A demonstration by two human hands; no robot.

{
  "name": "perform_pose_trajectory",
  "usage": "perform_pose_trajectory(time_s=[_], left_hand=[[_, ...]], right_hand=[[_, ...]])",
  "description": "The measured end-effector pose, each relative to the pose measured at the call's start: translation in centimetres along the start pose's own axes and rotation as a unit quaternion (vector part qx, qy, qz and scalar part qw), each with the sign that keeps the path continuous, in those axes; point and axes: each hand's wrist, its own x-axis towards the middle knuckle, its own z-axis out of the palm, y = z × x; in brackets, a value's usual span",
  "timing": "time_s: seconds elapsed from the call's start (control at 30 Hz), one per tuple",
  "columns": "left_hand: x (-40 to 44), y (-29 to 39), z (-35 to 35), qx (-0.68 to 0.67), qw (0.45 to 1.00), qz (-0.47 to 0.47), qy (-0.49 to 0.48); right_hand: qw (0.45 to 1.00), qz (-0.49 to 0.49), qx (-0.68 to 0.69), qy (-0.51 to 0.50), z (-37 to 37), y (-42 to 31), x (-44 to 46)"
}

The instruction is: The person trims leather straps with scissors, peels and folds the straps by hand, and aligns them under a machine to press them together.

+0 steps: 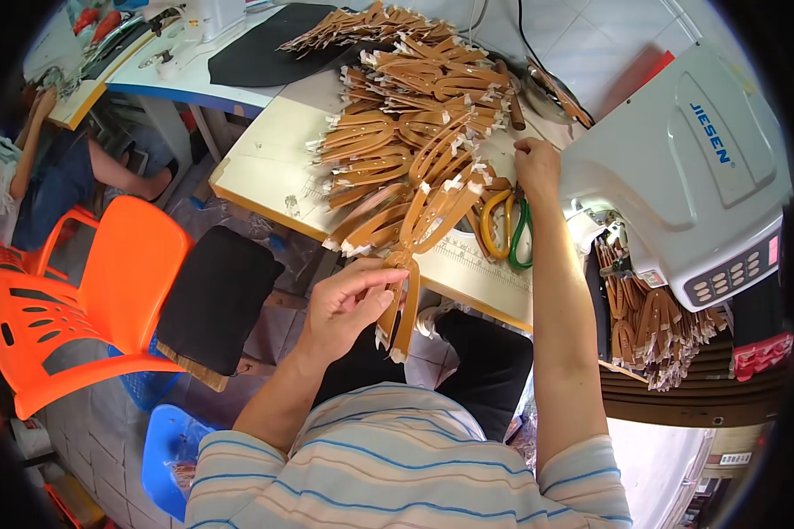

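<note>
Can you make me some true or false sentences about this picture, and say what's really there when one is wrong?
1. The left hand holds a brown strap piece. True.
2. The right hand is touching the plastic armchair. False: it is at the worktable, near the sewing machine.
3. The armchair is green. False: it is orange.
4. The striped shirt has blue lines. True.
5. "JIESEN" is written in red on the sewing machine. False: the letters are blue.
</note>
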Motion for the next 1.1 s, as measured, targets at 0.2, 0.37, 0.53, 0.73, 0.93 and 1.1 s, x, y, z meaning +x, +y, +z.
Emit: perform_pose_trajectory(time_s=[0.2, 0.37, 0.53, 0.73, 0.93, 1.1], left_hand=[[-0.1, -0.5, 0.6, 0.004, 0.996, -0.047, 0.077], [0.0, -0.7, 0.9, -0.022, 0.99, -0.077, 0.119], [0.4, -0.7, 2.1, -0.061, 0.981, -0.059, 0.175], [0.6, -0.5, 2.7, -0.095, 0.974, -0.091, 0.184], [0.1, -1.3, 3.5, -0.107, 0.973, -0.12, 0.166], [-0.3, -1.1, 4.8, -0.133, 0.973, -0.125, 0.14]], right_hand=[[0.998, -0.043, -0.033, -0.035, 0.2, -0.3, -0.5], [0.994, -0.064, -0.071, -0.059, 0.1, -1.0, -0.8], [0.987, -0.077, -0.097, -0.099, 0.2, -0.5, 0.2], [0.995, -0.063, -0.029, -0.067, -2.6, -2.1, -1.5], [0.938, -0.124, 0.31, -0.088, -9.1, -8.6, -15.3], [0.928, -0.164, 0.315, -0.114, -9.3, -9.2, -19.4]])
